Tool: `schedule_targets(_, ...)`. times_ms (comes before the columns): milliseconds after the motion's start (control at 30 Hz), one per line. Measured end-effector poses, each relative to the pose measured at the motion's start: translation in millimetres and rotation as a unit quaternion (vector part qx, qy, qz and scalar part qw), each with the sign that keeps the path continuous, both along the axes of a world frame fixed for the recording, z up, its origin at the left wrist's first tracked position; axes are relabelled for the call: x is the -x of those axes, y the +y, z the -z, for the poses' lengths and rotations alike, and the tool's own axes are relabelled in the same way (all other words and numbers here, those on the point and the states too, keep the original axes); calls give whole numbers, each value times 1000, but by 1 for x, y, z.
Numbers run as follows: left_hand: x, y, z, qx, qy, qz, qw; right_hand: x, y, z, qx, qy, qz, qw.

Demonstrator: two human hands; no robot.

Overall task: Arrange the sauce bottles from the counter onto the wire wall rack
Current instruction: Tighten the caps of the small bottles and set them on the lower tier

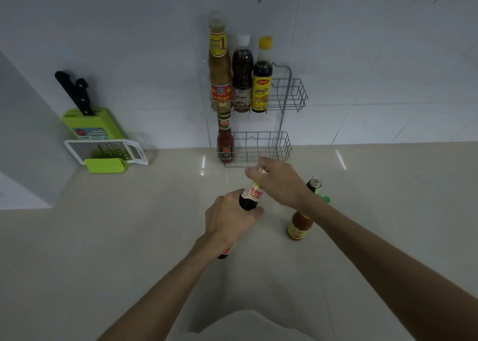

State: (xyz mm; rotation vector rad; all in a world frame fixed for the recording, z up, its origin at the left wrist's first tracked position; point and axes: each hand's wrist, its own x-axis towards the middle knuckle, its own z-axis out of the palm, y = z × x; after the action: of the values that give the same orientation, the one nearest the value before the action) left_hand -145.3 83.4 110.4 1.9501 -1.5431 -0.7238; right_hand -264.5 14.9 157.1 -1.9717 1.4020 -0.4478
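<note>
Left hand (229, 220) fingers wrap a dark glass sauce bottle (248, 198); right hand (278, 182) fingertips seemingly pinch its cap. Behind the right wrist stands an orange-sauce bottle (300, 224), partly hidden.

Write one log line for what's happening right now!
left hand: holds dark bottle | right hand: at its top | rack: four bottles | counter: orange bottle

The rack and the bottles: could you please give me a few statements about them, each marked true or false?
1. The rack's top shelf holds three bottles. True.
2. The bottom shelf is empty. False: one red bottle stands at its left end.
3. The left hand grips a dark bottle. True.
4. The right hand rests flat on the counter. False: it is at the dark bottle's top.
5. An orange bottle stands on the counter. True.
</note>
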Motion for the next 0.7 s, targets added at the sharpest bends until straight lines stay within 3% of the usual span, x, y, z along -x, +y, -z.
schedule_targets(67,-10,-6,-2,-19,75,40,996,-2,-6,-11,-18,-77,-16,997)
schedule_targets(133,-25,-11,2,-81,183,104,974,0,-19,-29,8,-80,-25,996)
schedule_targets(200,-40,-12,14,-128,231,134,955,3,-35,-45,25,-97,8,995)
schedule_targets(333,-47,-23,34,-73,205,89,972,6,-50,-40,-18,-191,85,978)
schedule_targets(433,-37,-39,40,-30,180,61,981,0,-36,-5,-29,-166,90,981)
schedule_targets(533,-32,-63,57,-3,141,37,989,-2,-37,27,-111,-232,121,959)
schedule_targets(567,-34,-73,61,-7,126,44,991,-2,-44,33,-105,-254,138,952)
schedule_targets(700,-58,-123,56,-33,111,36,993,-12,-86,51,65,-223,130,964)
